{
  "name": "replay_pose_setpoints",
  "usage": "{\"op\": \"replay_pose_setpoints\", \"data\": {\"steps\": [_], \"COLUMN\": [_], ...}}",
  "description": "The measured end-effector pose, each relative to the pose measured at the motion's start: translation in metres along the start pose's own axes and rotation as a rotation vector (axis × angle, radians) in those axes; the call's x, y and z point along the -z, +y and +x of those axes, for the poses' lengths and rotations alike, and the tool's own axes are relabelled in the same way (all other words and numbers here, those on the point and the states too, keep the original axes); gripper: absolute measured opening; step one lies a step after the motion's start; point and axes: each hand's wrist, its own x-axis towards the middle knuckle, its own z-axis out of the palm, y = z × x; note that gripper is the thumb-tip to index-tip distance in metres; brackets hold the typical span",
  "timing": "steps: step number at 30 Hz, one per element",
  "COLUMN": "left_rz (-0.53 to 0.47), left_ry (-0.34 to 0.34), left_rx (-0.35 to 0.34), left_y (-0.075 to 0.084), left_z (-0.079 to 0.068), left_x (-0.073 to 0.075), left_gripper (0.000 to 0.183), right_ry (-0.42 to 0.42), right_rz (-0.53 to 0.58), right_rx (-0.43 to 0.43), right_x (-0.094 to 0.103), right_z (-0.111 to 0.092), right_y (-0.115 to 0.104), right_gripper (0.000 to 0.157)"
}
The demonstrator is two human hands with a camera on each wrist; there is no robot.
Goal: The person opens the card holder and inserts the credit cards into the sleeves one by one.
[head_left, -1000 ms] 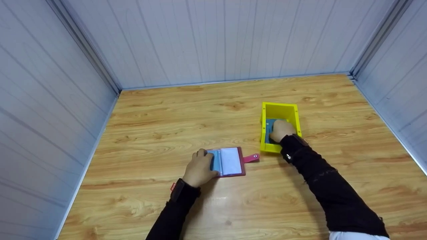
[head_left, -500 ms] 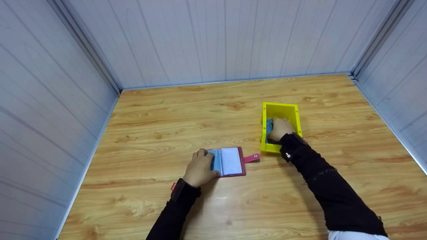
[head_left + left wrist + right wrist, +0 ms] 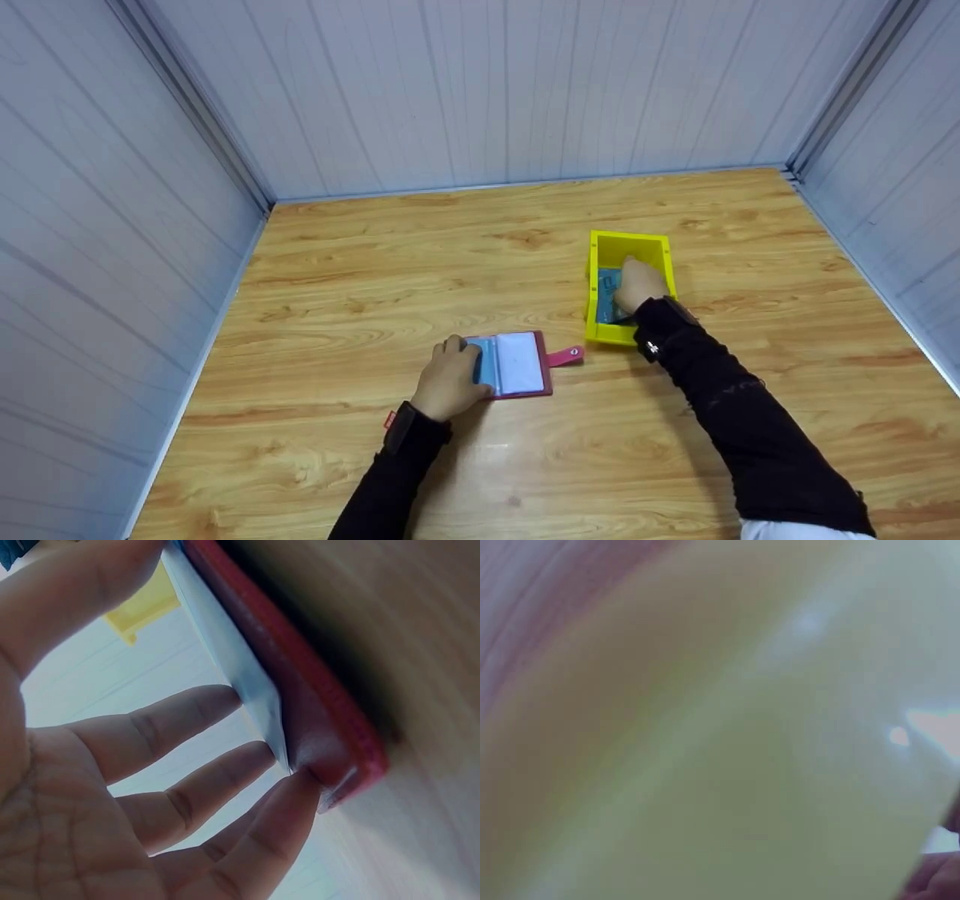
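Note:
An unfolded red card holder (image 3: 546, 363) with a pink snap strap (image 3: 565, 356) lies on the table, its clear and blue sleeves (image 3: 519, 363) facing up. My left hand (image 3: 448, 379) rests on its left half. In the left wrist view the fingers (image 3: 199, 701) stretch out, their tips on the sleeve edges and the red cover. My right hand (image 3: 641, 285) reaches down into a yellow box (image 3: 613, 334), over blue-green cards (image 3: 606, 307) on its floor. Its fingertips are mostly hidden; I cannot tell whether they pinch a card. The right wrist view is mostly blurred yellow wall (image 3: 727, 765).
Wood-patterned table top (image 3: 390, 262) surrounds the holder and box. Pale panels rise at the back (image 3: 465, 90), left (image 3: 112, 247) and right (image 3: 900, 172). The box's upright walls stand close around my right hand.
My right hand shifts slightly and turns inside the yellow box, showing more of the blue-green cards. The left hand and card holder stay in place.

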Motion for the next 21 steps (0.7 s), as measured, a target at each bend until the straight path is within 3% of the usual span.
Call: {"op": "replay_pose_setpoints", "data": {"steps": [3,14,21], "left_rz": [-0.001,-0.026,-0.034], "left_ry": [0.000,-0.012,-0.026], "left_rx": [-0.003,-0.014,-0.008], "left_y": [0.000,-0.001,-0.002], "left_z": [0.000,0.000,0.000], "left_x": [0.000,0.002,0.000], "left_gripper": [0.061,0.061,0.061], "right_ry": [0.007,0.103,0.165], "right_rz": [0.061,0.229,0.353], "right_rx": [-0.011,-0.012,0.045], "right_x": [0.005,0.036,0.049], "right_z": [-0.001,-0.015,-0.030], "right_y": [0.001,0.000,-0.003], "right_gripper": [0.042,0.042,0.035]}}
